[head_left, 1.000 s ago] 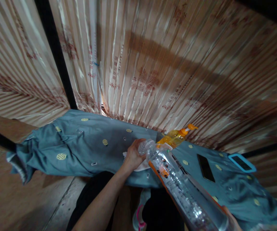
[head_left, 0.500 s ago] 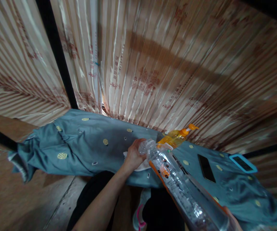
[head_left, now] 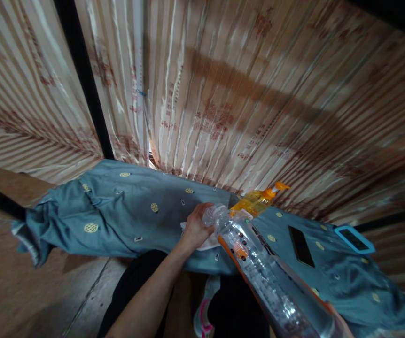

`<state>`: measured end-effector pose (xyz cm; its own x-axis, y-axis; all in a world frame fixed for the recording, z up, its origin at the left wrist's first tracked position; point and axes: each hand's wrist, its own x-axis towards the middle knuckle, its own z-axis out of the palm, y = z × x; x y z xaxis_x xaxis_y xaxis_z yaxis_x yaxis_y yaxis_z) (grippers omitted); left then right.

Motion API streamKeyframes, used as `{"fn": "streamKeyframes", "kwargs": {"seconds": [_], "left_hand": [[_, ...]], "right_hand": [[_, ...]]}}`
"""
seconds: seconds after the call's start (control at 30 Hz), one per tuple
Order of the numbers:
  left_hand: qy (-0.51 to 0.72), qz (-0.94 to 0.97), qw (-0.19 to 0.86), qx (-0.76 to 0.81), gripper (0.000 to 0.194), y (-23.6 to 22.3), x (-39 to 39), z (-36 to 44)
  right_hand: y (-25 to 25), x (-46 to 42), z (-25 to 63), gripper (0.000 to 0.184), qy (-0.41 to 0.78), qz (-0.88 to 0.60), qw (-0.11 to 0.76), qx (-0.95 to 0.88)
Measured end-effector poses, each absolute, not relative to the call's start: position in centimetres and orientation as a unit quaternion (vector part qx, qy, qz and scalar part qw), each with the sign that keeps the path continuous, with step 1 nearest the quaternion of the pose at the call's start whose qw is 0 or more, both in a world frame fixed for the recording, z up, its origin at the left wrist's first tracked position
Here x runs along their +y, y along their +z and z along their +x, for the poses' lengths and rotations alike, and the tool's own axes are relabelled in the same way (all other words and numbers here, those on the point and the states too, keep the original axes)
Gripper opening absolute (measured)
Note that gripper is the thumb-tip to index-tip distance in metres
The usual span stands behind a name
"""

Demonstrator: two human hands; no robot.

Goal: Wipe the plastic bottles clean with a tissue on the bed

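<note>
bottle (head_left: pixel 271 277) first, since it fills the middle of my feed: large, clear, with orange on its side and dark print, lying at a slant across the view. its narrow end points up and left; its wide base reaches the lower right edge of my head view. i have the left hand (head_left: pixel 196 228) gripping at the narrow end, fingers curled around a clear, ridged piece there (whether that piece is a cap or part of the neck, i can't tell from here). the right hand (head_left: pixel 337 320) is against the base, mostly hidden behind it, so i can't tell how far its fingers close.

under the left hand i see a crumpled white cloth (head_left: pixel 210 243), partly covered by the hand and the bottle. just beyond the narrow end is a yellow pump dispenser (head_left: pixel 253 203) with an orange head, tilted to the right in my view, its lower part partly hidden by the bottle. farther right a dark phone (head_left: pixel 301 246) lies flat, and past it, apart from the phone, a device with a light blue frame (head_left: pixel 354 238). all of this is over a blue-grey tablecloth (head_left: pixel 114 202) printed with yellow pineapples (rumpled at both ends), with a striped, pleated curtain (head_left: pixel 209 94) rising behind it.
</note>
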<state>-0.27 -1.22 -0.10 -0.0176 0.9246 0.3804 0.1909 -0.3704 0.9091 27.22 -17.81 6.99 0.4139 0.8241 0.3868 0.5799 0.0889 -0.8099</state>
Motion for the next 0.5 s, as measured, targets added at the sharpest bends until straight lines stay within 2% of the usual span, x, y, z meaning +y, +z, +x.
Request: {"fn": "streamKeyframes", "kwargs": {"seconds": [0.13, 0.33, 0.5], "left_hand": [[0.547, 0.622, 0.326, 0.455, 0.052, -0.2, -1.2, -0.3], [0.546, 0.62, 0.336, 0.452, 0.049, -0.1, -1.2, -0.3], [0.552, 0.612, 0.34, 0.452, 0.049, 0.1, -1.3, -0.3]], "right_hand": [[6.4, -18.0, 28.4, 0.051, 0.146, -0.677, 0.511, -0.509], [5.7, -18.7, 29.3, 0.063, 0.162, -0.688, 0.515, -0.486], [3.5, -19.9, 29.4, 0.049, 0.162, -0.675, 0.521, -0.496]]}}
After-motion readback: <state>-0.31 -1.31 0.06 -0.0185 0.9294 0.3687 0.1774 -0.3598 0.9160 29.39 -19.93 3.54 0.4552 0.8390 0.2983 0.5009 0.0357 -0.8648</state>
